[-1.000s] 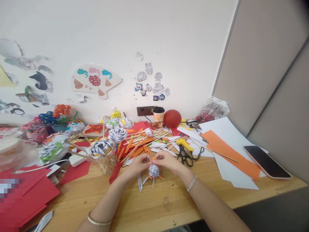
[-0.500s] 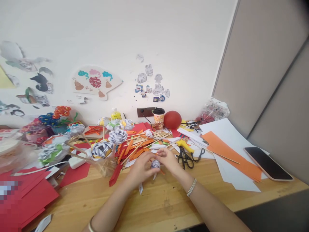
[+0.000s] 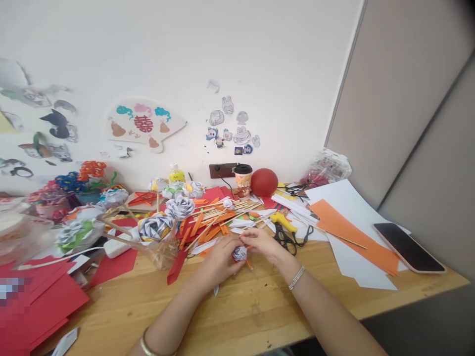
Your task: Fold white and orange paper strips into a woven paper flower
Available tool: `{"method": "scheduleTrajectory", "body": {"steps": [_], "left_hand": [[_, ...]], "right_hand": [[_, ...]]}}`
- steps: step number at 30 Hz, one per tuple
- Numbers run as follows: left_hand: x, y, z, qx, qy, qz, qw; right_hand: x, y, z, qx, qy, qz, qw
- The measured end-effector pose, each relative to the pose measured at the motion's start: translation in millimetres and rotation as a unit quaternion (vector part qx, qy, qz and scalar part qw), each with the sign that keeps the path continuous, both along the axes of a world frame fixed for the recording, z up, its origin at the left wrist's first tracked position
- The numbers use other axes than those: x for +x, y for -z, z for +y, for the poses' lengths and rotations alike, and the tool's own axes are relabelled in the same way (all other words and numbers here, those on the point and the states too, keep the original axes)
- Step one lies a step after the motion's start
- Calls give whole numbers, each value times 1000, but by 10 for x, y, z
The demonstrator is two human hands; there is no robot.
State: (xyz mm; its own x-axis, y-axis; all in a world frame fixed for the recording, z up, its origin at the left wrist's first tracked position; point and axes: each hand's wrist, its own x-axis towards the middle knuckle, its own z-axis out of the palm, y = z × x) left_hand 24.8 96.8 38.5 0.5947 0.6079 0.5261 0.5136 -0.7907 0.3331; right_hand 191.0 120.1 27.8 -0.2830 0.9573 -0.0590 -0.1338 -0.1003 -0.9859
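Note:
A small white paper flower [image 3: 240, 253] sits between my hands over the wooden table. My left hand [image 3: 223, 257] curls around its left side, thumb below and fingers above. From the right, my right hand [image 3: 260, 243] reaches to the flower's upper edge, its thumb and fingertips pinched together; whatever is between them is too small to make out. A bit of orange paper [image 3: 249, 264] shows just below the flower. Beyond my hands lie orange paper strips [image 3: 198, 225] and thin wooden sticks [image 3: 208, 216].
Black-handled scissors [image 3: 285, 240] and a yellow glue gun-like tool [image 3: 284, 221] lie right of my hands. Farther back stand a paper cup [image 3: 243, 184] and a red balloon [image 3: 264, 182]. A phone [image 3: 408, 247] rests at right. Larger paper flowers [image 3: 156, 226] and red paper [image 3: 55, 306] are left.
My right hand has drawn slightly right, away from the flower's middle, leaving more of the flower showing. My left hand stays around it. The view has shifted slightly.

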Motion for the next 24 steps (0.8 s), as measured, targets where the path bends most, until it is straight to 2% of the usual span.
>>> {"method": "scheduleTrajectory", "body": {"steps": [11, 24], "left_hand": [[-10, -20, -12, -20, 46, 1, 999], [-8, 0, -7, -38, 51, -13, 998]], "right_hand": [[80, -30, 22, 29, -17, -30, 999], [54, 43, 55, 7, -29, 16, 999]]}}
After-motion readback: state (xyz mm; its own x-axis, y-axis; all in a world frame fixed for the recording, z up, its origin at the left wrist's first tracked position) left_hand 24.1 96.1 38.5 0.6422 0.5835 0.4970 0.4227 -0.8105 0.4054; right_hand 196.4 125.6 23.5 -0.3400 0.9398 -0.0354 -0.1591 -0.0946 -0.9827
